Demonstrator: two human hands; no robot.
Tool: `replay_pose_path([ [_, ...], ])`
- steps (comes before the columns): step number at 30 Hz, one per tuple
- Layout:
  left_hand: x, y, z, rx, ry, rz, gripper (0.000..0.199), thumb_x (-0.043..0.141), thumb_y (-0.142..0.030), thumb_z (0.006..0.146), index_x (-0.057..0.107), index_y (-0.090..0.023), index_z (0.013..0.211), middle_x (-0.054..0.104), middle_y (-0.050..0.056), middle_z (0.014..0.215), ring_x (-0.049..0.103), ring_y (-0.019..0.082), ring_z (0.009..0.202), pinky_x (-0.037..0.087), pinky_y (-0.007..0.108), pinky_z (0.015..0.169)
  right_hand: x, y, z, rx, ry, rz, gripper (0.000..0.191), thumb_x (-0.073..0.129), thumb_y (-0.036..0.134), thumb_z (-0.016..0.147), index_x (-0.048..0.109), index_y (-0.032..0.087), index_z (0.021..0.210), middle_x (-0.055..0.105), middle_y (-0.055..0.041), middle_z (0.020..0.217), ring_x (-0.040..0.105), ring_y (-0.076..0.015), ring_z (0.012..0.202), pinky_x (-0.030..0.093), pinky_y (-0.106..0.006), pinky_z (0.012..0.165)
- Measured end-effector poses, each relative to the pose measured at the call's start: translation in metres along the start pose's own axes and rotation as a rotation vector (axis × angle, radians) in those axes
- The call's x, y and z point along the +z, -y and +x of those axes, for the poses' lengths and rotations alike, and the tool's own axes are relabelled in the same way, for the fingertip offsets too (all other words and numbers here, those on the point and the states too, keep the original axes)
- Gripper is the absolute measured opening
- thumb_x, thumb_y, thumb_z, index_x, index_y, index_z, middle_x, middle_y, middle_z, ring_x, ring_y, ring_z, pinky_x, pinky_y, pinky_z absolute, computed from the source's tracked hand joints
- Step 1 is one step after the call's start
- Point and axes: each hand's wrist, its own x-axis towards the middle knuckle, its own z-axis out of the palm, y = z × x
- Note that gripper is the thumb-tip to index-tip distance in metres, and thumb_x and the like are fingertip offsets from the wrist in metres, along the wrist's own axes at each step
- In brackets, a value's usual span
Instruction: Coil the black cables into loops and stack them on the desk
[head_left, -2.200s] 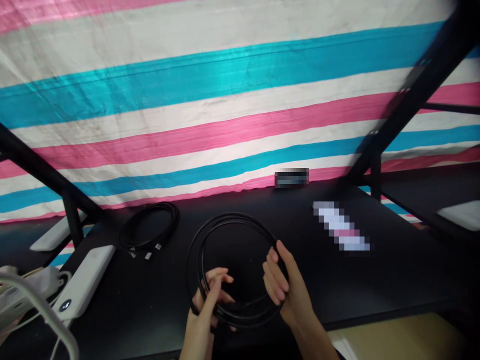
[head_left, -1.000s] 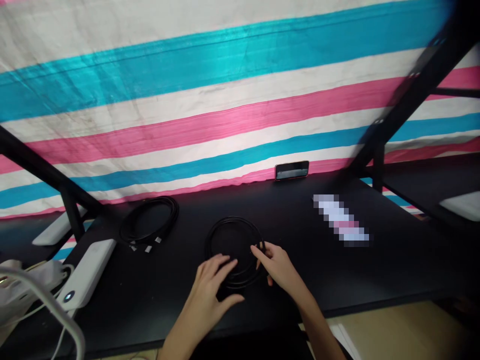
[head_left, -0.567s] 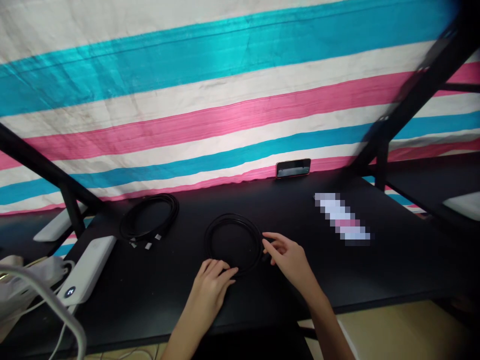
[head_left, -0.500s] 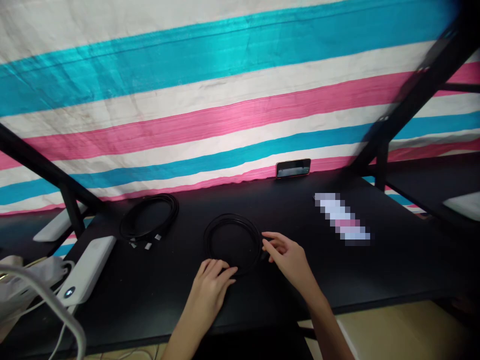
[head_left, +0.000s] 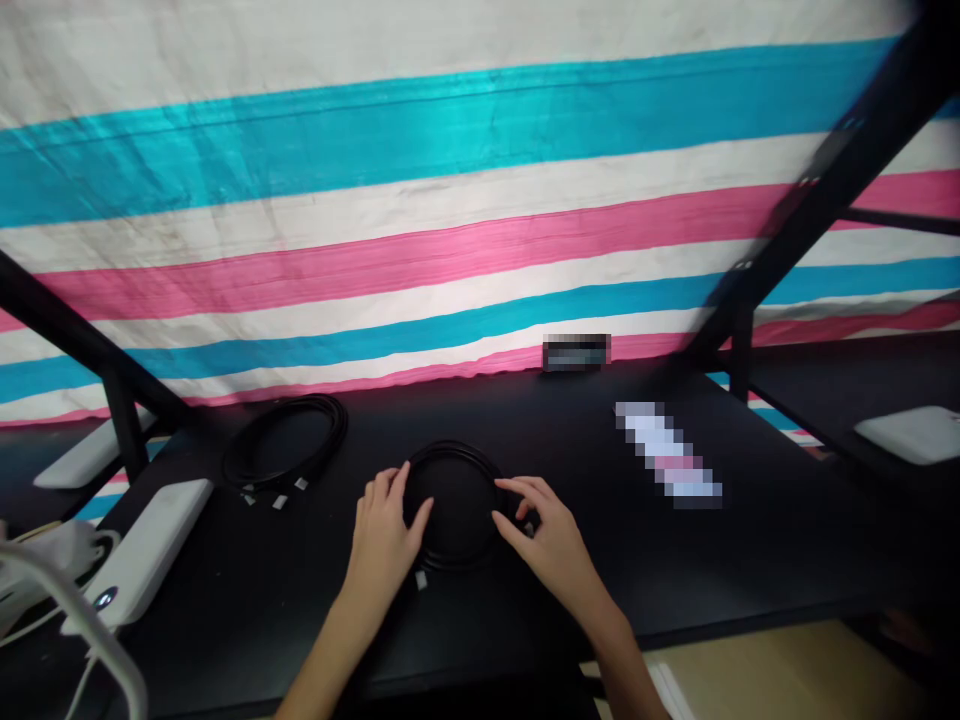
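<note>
A coiled black cable (head_left: 454, 563) lies in a ring on the dark tabletop, between my two hands. My left hand (head_left: 386, 530) rests at the ring's left side, fingers apart, with the thumb reaching inside the loop. At the right side, my right hand (head_left: 544, 520) touches the coil with thumb and index finger spread and the other fingers curled. A pale connector end (head_left: 421, 579) pokes out below the ring near my left thumb. Beneath the right fingers a small light connector partly shows.
Another coiled black cable (head_left: 285, 445) with several pale connectors lies to the left. A white power bank (head_left: 154, 550) and a curved white tube (head_left: 75, 605) stand further left. Blurred-out objects sit at the back and right. A striped sheet (head_left: 450, 200) hangs behind, between black frame bars (head_left: 795, 210).
My left hand has moved up from the coil's near edge to its left side, uncovering a connector. My right hand has shifted slightly inward onto the coil's right side. The view has tilted slightly.
</note>
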Motion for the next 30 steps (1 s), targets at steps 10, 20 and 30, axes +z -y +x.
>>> replay_pose_path([
  [10, 0.010, -0.003, 0.035, -0.175, 0.175, -0.031, 0.029, 0.046, -0.018, 0.090, 0.064, -0.019, 0.113, 0.060, 0.008, 0.107, 0.067, 0.020, 0.077, 0.050, 0.029, 0.059, -0.022, -0.010, -0.012, 0.090, 0.127, -0.137, 0.039, 0.061, 0.033, 0.079, 0.062, 0.022, 0.116, 0.056, 0.0005, 0.078, 0.054, -0.0132, 0.062, 0.045, -0.027, 0.061],
  [20, -0.024, -0.019, -0.011, 0.219, 0.172, -0.175, 0.046, 0.063, -0.034, 0.084, 0.055, -0.028, 0.129, 0.053, 0.010, 0.128, 0.050, 0.029, 0.117, 0.040, 0.046, 0.098, -0.018, -0.009, -0.007, 0.051, 0.078, 0.009, 0.033, 0.055, 0.042, 0.085, 0.066, 0.019, 0.106, 0.061, -0.0008, 0.070, 0.059, -0.0150, 0.065, 0.044, -0.024, 0.058],
  [30, -0.007, -0.034, -0.015, 0.382, 0.483, -0.145, 0.019, 0.060, -0.032, 0.086, 0.072, -0.028, 0.101, 0.070, 0.003, 0.092, 0.062, 0.025, 0.096, 0.042, 0.044, 0.092, -0.017, 0.001, -0.008, 0.056, -0.010, 0.132, 0.036, 0.057, 0.048, 0.083, 0.068, 0.018, 0.099, 0.057, -0.0007, 0.062, 0.055, -0.0144, 0.054, 0.042, -0.023, 0.046],
])
